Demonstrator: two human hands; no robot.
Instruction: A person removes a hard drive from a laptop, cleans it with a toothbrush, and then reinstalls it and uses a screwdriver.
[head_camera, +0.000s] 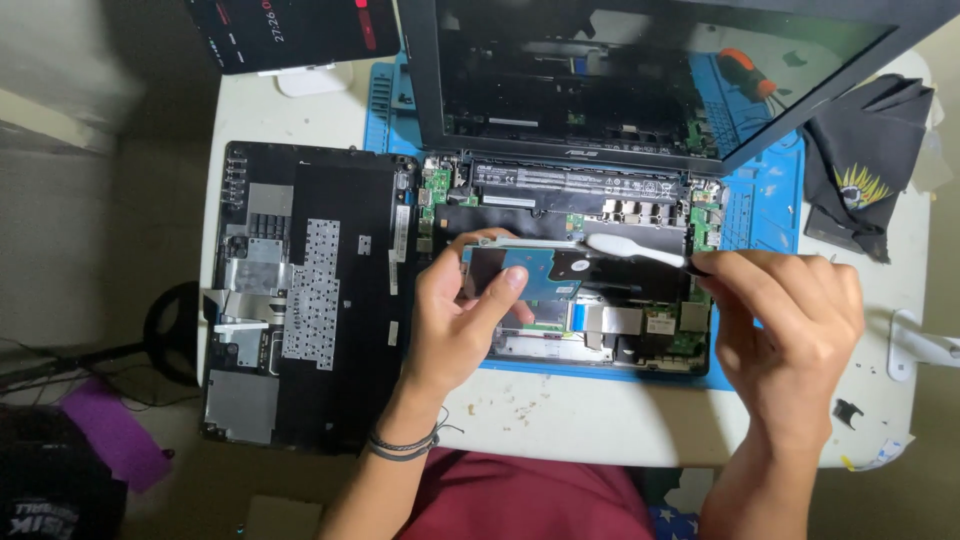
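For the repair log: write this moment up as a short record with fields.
Setting: white table with a blue work mat
Main item: opened laptop, bottom internals exposed, screen upright
Left hand: grips a hard drive lifted over the laptop base
Right hand: holds a white brush, its head on the drive's far edge
Left of laptop: removed keyboard cover, underside up
Far right: black cloth
Top left: phone with lit screen on a white stand
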